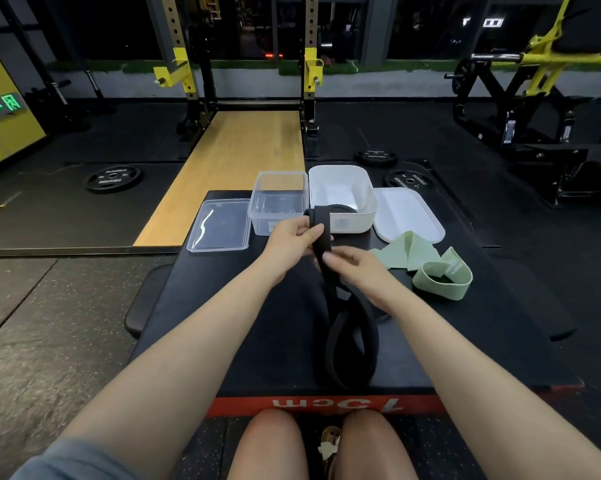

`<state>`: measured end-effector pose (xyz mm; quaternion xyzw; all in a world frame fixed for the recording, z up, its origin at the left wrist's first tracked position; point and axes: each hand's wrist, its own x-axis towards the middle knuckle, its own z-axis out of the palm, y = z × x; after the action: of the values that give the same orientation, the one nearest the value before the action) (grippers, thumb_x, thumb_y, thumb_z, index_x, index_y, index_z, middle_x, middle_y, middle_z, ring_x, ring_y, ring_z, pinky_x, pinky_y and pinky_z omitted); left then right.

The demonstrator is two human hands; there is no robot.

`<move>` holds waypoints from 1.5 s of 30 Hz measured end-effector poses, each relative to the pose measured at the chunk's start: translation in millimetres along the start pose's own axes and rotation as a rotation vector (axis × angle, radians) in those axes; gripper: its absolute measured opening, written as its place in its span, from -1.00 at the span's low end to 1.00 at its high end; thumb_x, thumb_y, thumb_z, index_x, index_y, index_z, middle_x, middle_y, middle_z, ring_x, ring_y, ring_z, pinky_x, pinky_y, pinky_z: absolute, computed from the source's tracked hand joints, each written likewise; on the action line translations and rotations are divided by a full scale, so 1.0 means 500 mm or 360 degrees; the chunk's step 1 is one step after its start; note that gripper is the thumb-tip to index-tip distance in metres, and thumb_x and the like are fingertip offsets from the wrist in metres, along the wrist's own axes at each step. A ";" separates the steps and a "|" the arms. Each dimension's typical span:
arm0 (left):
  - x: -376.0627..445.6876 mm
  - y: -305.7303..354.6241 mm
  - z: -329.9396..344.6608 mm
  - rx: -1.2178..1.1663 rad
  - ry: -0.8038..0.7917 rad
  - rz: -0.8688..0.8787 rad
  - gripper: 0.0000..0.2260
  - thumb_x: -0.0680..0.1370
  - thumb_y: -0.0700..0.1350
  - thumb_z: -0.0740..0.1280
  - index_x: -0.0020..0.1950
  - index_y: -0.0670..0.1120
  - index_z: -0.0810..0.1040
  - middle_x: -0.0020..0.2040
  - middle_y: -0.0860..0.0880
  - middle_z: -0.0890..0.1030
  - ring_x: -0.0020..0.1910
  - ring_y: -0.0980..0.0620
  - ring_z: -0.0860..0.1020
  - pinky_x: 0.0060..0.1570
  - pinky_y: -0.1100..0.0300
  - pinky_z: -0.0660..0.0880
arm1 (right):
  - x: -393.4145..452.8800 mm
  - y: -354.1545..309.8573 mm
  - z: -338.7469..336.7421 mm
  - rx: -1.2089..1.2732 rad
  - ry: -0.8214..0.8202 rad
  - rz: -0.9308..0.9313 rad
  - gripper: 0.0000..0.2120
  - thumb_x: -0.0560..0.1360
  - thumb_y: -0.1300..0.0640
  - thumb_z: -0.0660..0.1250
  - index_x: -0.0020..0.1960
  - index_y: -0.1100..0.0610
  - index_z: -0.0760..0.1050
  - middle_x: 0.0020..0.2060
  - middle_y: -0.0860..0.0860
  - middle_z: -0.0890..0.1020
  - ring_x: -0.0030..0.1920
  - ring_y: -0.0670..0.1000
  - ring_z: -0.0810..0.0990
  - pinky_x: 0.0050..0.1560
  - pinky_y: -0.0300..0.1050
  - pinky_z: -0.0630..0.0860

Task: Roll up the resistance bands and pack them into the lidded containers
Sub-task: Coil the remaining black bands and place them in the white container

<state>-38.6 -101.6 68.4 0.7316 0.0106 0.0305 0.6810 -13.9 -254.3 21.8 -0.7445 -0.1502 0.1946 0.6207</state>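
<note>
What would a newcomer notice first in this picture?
First, the left hand and right hand gripping a black band over the middle of a black box. Behind them stand two open containers, a clear one and a white one. A green band lies at the right.

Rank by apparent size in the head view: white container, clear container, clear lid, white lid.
1. white container
2. white lid and clear lid: look alike, not ranked
3. clear container, slightly smaller, though partly hidden by the left hand
</note>
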 end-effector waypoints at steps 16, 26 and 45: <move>-0.016 -0.053 -0.034 -0.0186 -0.0025 -0.0209 -0.83 0.61 0.02 0.17 0.01 0.03 0.54 -0.07 0.02 0.64 -0.09 0.09 0.60 0.03 0.26 0.55 | 0.022 -0.029 0.040 -0.0084 0.0168 -0.0285 -0.90 0.49 0.20 0.37 -0.13 0.04 0.64 -0.24 0.04 0.71 -0.09 0.13 0.68 0.08 0.07 0.54; -0.035 -0.113 -0.037 0.0144 -0.0298 -0.0110 -0.86 0.53 -0.20 0.34 0.08 -0.09 0.57 0.05 -0.05 0.65 0.09 0.08 0.59 0.17 0.27 0.47 | 0.059 -0.080 0.035 0.0575 0.0097 -0.0156 -0.85 0.58 0.16 0.24 -0.05 0.22 0.55 -0.15 0.07 0.69 -0.12 -0.01 0.69 -0.08 -0.18 0.60; 0.000 -0.054 -0.023 -0.0574 0.0154 -0.0221 -0.89 0.63 -0.14 0.17 -0.01 -0.15 0.45 -0.21 -0.03 0.55 -0.30 0.11 0.63 -0.22 0.20 0.59 | -0.002 0.033 0.051 0.0358 -0.0410 0.0233 -0.53 0.60 -0.10 0.06 0.30 0.19 0.45 0.21 0.14 0.58 0.17 0.09 0.59 0.26 0.01 0.48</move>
<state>-38.5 -88.1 42.2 0.5929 0.0881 0.0200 0.8002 -27.4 -235.9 1.8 -0.6481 -0.1511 0.3487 0.6599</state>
